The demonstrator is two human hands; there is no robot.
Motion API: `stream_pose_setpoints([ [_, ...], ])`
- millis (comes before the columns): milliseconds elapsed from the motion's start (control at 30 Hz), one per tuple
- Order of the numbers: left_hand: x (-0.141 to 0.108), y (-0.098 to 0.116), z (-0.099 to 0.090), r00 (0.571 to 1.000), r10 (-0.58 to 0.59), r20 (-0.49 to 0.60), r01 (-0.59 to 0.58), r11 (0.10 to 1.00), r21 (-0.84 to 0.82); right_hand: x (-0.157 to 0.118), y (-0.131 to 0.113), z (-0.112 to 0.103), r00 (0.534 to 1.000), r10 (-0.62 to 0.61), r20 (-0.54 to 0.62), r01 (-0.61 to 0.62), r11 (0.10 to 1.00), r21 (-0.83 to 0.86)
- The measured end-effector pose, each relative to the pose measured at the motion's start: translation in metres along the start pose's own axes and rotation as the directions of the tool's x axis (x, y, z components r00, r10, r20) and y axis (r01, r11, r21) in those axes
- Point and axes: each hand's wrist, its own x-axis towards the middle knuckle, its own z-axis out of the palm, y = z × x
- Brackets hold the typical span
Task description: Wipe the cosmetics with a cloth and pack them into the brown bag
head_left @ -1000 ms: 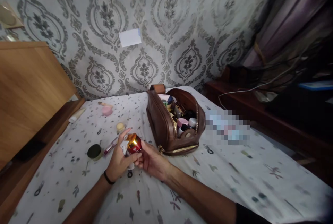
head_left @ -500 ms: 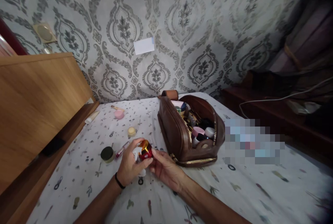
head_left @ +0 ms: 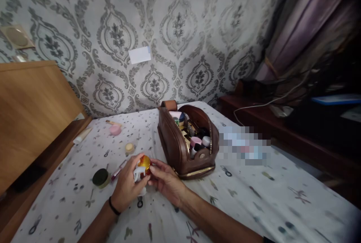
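Observation:
A small red jar with a shiny gold lid (head_left: 144,162) is held between both hands above the bed sheet. My left hand (head_left: 127,183) is closed round its left side, with a white cloth or tissue (head_left: 138,173) between fingers and jar. The fingers of my right hand (head_left: 169,183) press on the jar's right side. Just right of the hands stands an open brown bag (head_left: 176,147), full of cosmetics, among them a pink-lidded jar (head_left: 195,141). Close to my left hand lie a dark-lidded jar (head_left: 100,178) and a slim pink tube (head_left: 118,170).
Farther back lie a small cream-coloured jar (head_left: 129,148), a pink round container (head_left: 115,129) and a white tube (head_left: 82,136). A wooden board (head_left: 36,115) stands at the left. At the right, a cable (head_left: 254,106) runs over a dark red ledge. A blurred patch covers part of the sheet.
The view has swung to the right, so everything sits farther left. The jar has been turned in the hands, and its gold lid now faces more toward the camera.

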Motion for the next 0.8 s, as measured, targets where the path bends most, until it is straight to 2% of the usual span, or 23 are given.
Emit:
stream_pose_setpoints([
  [167, -0.001, -0.007, 0.004, 0.999, 0.022, 0.039, -0.025, 0.997, 0.074, 0.001, 0.000, -0.001, 0.999, -0.022, 0.028, 0.022, 1.000, 0.004],
  [367, 0.004, 0.000, -0.003, 0.999, 0.048, 0.013, -0.049, 0.982, 0.181, 0.001, 0.002, -0.001, 0.999, -0.035, 0.027, 0.035, 0.999, 0.024],
  [500, 0.010, 0.003, -0.007, 0.998, 0.056, 0.033, -0.062, 0.964, 0.257, 0.002, 0.003, 0.000, 1.000, -0.023, 0.020, 0.022, 0.998, 0.055],
  [667, 0.022, 0.007, -0.008, 1.000, 0.017, -0.009, -0.014, 0.950, 0.312, 0.001, -0.001, 0.003, 0.999, -0.048, 0.005, 0.047, 0.992, 0.120],
  [800, 0.046, 0.025, -0.018, 0.997, -0.073, -0.029, 0.077, 0.973, 0.217, -0.003, -0.004, 0.006, 0.999, -0.033, 0.034, 0.028, 0.992, 0.124],
])
